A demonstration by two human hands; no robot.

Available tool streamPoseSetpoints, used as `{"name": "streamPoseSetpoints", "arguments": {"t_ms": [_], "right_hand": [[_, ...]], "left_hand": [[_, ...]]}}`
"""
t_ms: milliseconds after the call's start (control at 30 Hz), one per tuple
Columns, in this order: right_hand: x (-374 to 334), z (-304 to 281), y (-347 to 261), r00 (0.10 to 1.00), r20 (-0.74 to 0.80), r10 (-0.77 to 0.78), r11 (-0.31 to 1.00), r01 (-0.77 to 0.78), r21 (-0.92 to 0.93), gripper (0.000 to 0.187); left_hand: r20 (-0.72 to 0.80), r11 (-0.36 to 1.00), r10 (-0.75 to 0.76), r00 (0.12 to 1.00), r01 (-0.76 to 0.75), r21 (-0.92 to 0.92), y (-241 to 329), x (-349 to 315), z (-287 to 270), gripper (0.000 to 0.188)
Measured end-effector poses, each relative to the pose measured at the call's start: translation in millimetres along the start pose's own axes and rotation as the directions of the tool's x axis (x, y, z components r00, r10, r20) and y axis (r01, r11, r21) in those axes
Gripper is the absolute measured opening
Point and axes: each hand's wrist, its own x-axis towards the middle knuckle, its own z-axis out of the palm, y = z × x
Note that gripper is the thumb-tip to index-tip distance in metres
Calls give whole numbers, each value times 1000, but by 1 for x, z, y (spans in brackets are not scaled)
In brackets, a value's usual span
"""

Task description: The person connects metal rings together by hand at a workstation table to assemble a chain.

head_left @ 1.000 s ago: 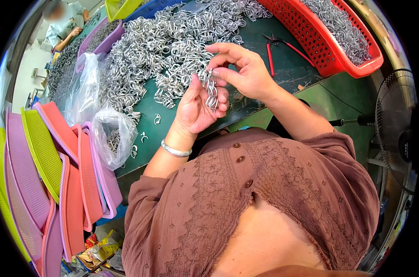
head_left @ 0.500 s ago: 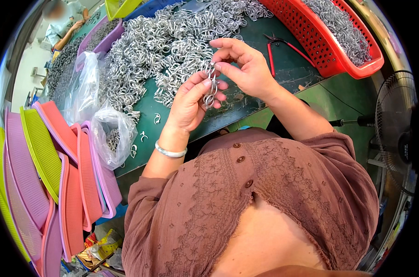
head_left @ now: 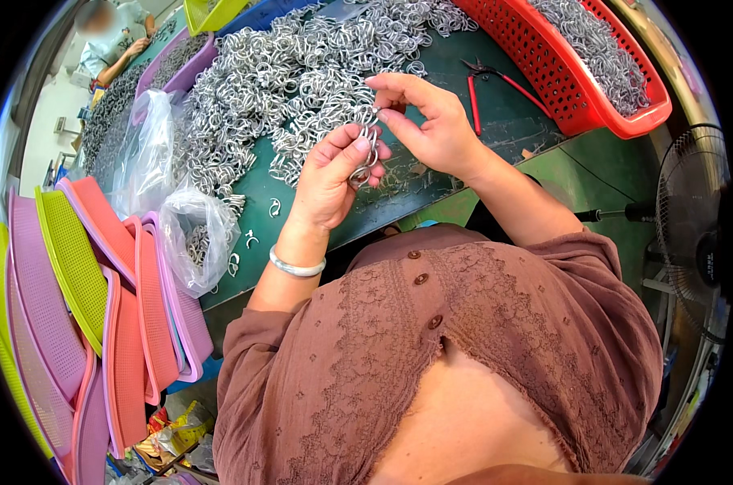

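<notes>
My left hand [head_left: 328,179] is closed on a small bunch of ring-shaped metal pieces [head_left: 365,162], gripped between thumb and fingers and hanging over the table's near edge. Just to its upper right, my right hand [head_left: 441,129] pinches thumb and forefinger together at the top of the bunch. Whatever its fingertips hold is too small to make out. Beyond both hands lies a large heap of silvery metal rings [head_left: 278,69] on the dark green table [head_left: 451,65].
Red-handled pliers [head_left: 474,105] lie right of the heap, beside a red basket [head_left: 556,69] of metal parts. Plastic bags [head_left: 201,242] and stacked coloured baskets [head_left: 71,259] stand at left. A fan [head_left: 690,234] is at right. Another person [head_left: 112,44] works far left.
My right hand has shifted slightly right and down, its fingers a bit farther from the left hand. My left hand still holds the metal rings, now slightly lower in its fingers.
</notes>
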Motion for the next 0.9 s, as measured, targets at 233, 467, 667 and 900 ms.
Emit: {"name": "streamPoseSetpoints", "arguments": {"t_ms": [233, 467, 667, 900], "right_hand": [[5, -11, 7, 977, 138, 165, 959, -191, 208, 30], [34, -33, 6, 815, 552, 178, 889, -373, 265, 38], [41, -31, 11, 749, 661, 53, 862, -369, 348, 39], [43, -30, 7, 741, 668, 70, 866, -377, 328, 38]], "left_hand": [[-56, 994, 19, 998, -12, 110, 2, 1, -1, 18], [18, 983, -111, 994, 108, 149, 11, -1, -1, 23], [48, 983, -129, 991, 121, 139, 13, -1, -1, 26], [79, 983, -147, 986, 137, 120, 13, -1, -1, 25]]}}
